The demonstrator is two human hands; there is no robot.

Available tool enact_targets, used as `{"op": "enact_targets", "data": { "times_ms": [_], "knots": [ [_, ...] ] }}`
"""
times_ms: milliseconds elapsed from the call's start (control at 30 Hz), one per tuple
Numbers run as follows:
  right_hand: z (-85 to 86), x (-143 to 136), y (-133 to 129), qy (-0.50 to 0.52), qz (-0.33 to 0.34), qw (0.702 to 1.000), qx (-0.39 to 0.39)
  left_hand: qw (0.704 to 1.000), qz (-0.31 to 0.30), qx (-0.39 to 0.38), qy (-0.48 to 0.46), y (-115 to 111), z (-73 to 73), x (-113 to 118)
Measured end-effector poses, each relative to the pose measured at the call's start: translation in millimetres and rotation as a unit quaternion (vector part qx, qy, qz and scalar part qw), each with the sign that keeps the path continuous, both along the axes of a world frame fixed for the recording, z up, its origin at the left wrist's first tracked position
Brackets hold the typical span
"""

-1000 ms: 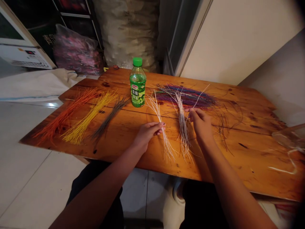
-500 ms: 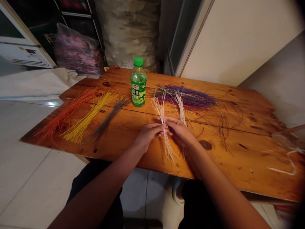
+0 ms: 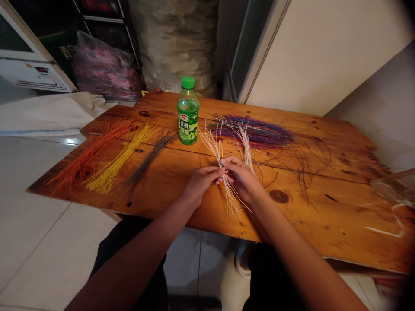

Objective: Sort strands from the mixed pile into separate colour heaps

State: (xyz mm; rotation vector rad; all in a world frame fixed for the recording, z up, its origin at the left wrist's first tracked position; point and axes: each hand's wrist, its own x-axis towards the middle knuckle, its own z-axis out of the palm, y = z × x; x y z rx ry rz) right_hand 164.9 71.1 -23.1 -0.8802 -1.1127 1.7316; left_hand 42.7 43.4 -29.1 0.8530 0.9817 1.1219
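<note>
A loose bundle of thin white strands [image 3: 231, 198] is held upright near the table's front edge, fanning out above and below my fingers. My left hand [image 3: 205, 181] pinches it around the middle, thumb on top. From the other side my right hand [image 3: 240, 176] closes its thumb and fingers on the same bundle, touching the left fingertips. Just behind my right hand lies another bundle of white strands [image 3: 246, 147]. A heap of purple, blue and red strands [image 3: 262, 131] spreads behind that.
Orange strands [image 3: 94, 151], yellow strands [image 3: 125, 160] and grey strands [image 3: 151, 155] lie in separate bundles on the left of the wooden table [image 3: 308, 224]. A green-capped bottle [image 3: 188, 112] stands at the centre back. Loose dark strands [image 3: 303, 172] are scattered at right, near a clear container [image 3: 392, 190].
The white bundle's upper ends lean further left and its lower ends spread wider to the right. My right thumb and fingers have shifted slightly up and left on the strands.
</note>
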Motion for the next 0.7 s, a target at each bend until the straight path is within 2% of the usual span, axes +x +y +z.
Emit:
{"op": "enact_targets", "data": {
  "times_ms": [367, 433, 500, 533, 567, 600, 667, 700],
  "knots": [
    [0.0, 1.4, 2.7, -0.039, -0.023, 0.999, -0.012, 1.0, -0.002, -0.003, -0.005, -2.4, 4.6, 0.5],
    [1.4, 4.7, 6.3, -0.078, -0.026, 0.996, 0.014, 1.0, 0.001, -0.006, -0.008, -3.1, 6.1, 0.5],
    [3.4, 13.7, 12.3, -0.175, -0.063, 0.978, 0.094, 1.0, 0.005, -0.009, -0.004, -3.5, 6.9, 0.5],
    [4.3, 20.4, 15.7, -0.248, -0.092, 0.953, 0.148, 1.0, 0.006, -0.009, 0.001, -3.6, 7.0, 0.5],
    [4.8, 28.4, 19.0, -0.336, -0.134, 0.908, 0.211, 1.0, 0.006, -0.009, 0.006, -3.7, 6.9, 0.5],
    [4.9, 37.0, 21.7, -0.432, -0.157, 0.848, 0.262, 1.0, 0.003, -0.009, 0.01, -3.7, 6.7, 0.5],
    [4.0, 54.3, 25.0, -0.592, -0.195, 0.727, 0.289, 1.0, -0.001, -0.01, 0.015, -3.6, 6.3, 0.7],
    [3.3, 61.8, 25.6, -0.645, -0.188, 0.688, 0.274, 1.0, -0.001, -0.011, 0.016, -3.6, 6.1, 0.7]
  ]
}}
